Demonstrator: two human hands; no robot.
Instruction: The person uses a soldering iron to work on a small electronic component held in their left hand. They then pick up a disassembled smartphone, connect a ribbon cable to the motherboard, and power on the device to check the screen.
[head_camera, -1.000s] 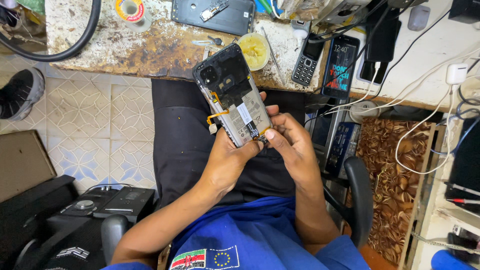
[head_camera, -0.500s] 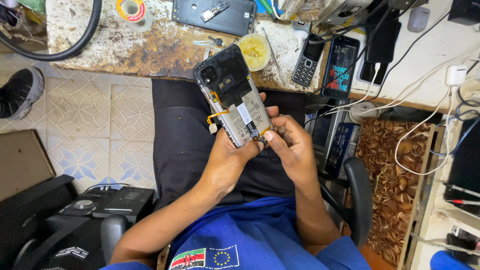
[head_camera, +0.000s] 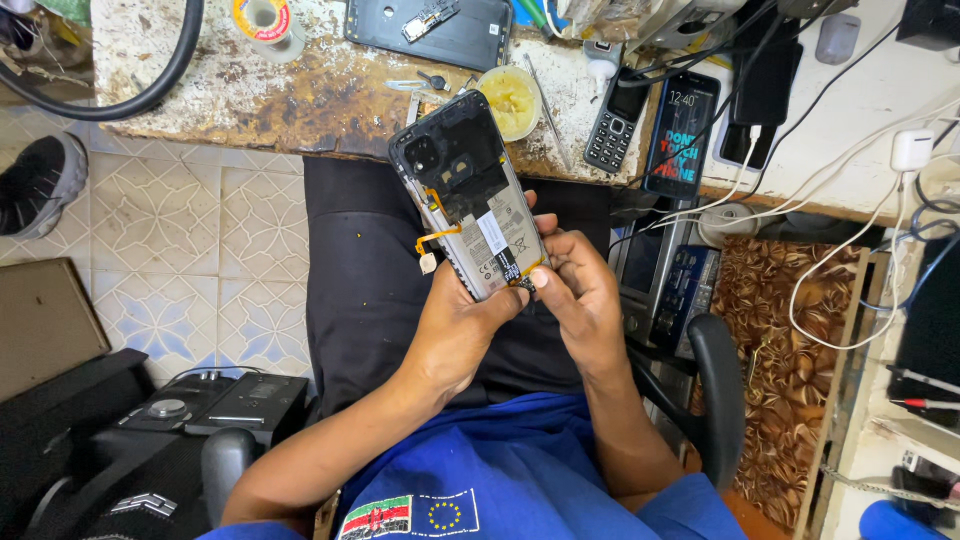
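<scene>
Workbench clutter beyond opened phone: solder spool, keypad phone.

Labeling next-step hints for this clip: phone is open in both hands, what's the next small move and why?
Probably keep the left hand gripping the phone and let the right hand work at its lower edge. The back is off, the battery and an orange ribbon cable lie bare, and the right fingertips already pinch at the bottom corner, so that spot looks like the one in hand.
</scene>
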